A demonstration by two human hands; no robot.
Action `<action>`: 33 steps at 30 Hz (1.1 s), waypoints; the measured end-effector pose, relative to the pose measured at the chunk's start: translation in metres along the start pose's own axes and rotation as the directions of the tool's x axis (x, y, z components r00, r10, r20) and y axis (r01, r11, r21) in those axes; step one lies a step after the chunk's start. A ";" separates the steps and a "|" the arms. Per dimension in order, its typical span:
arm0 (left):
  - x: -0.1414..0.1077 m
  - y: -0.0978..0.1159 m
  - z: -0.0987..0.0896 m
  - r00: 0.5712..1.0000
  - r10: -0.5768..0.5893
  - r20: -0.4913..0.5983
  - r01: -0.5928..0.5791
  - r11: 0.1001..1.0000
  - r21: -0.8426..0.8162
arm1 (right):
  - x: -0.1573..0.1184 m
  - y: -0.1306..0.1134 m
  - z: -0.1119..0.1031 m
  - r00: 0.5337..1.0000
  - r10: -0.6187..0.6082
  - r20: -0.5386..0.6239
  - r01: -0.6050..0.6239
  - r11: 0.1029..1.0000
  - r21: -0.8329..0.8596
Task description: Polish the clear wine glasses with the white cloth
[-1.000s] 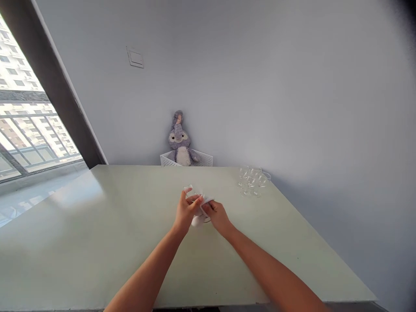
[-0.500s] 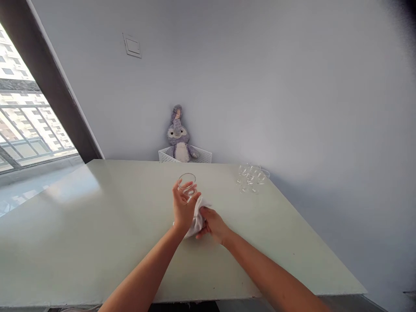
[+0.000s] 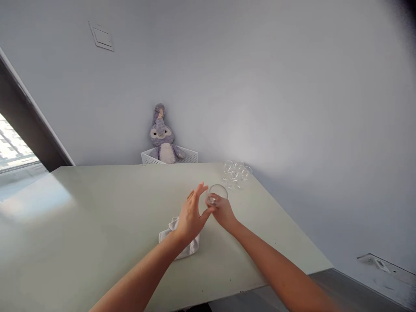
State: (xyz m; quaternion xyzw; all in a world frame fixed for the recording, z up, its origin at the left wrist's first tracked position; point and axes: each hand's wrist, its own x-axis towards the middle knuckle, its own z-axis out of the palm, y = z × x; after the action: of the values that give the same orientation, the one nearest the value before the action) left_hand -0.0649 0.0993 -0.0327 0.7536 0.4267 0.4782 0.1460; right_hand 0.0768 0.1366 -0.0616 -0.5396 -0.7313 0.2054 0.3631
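Observation:
My right hand (image 3: 223, 212) is closed around the lower part of a clear wine glass (image 3: 218, 186), whose round rim faces up above the fingers. Just left of it, my left hand (image 3: 191, 214) has its fingers stretched out and holds nothing; its thumb tip is close to the right hand, and whether they touch I cannot tell. A white cloth (image 3: 194, 246) lies crumpled on the table beneath my left wrist, partly hidden by the forearm.
Several clear stemmed glasses (image 3: 234, 173) stand grouped near the back right edge of the pale table (image 3: 113, 216). Behind the table a grey plush toy (image 3: 161, 134) sits in a white perforated basket (image 3: 191, 157). A wall rises along the back and right.
The wine glass has passed from my left hand to my right and moved right. My right hand let go of the cloth, now on the table. The view has turned right.

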 end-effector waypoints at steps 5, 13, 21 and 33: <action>-0.019 -0.027 -0.036 0.986 -0.162 -0.048 0.169 0.965 0.199 | 0.002 0.074 -0.039 0.921 0.326 -0.212 -0.332 0.943 0.005; -0.059 -0.069 -0.043 0.926 -0.353 0.135 0.309 0.913 0.267 | 0.017 0.120 -0.059 0.822 0.508 -0.258 -0.529 0.848 -0.015; -0.062 -0.080 -0.044 0.858 -0.473 0.199 0.441 0.878 0.186 | 0.031 0.129 -0.059 0.808 0.546 -0.221 -0.570 0.819 -0.062; -0.060 -0.060 -0.034 0.834 -0.456 0.310 0.430 0.890 0.152 | -0.052 0.044 -0.012 0.884 0.289 0.366 -0.369 0.914 0.168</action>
State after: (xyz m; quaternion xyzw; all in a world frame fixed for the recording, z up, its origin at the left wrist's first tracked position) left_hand -0.1343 0.0815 -0.0891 0.7098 0.5760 0.2783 0.2948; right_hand 0.1221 0.1017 -0.0998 -0.5675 -0.6500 0.4368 0.2542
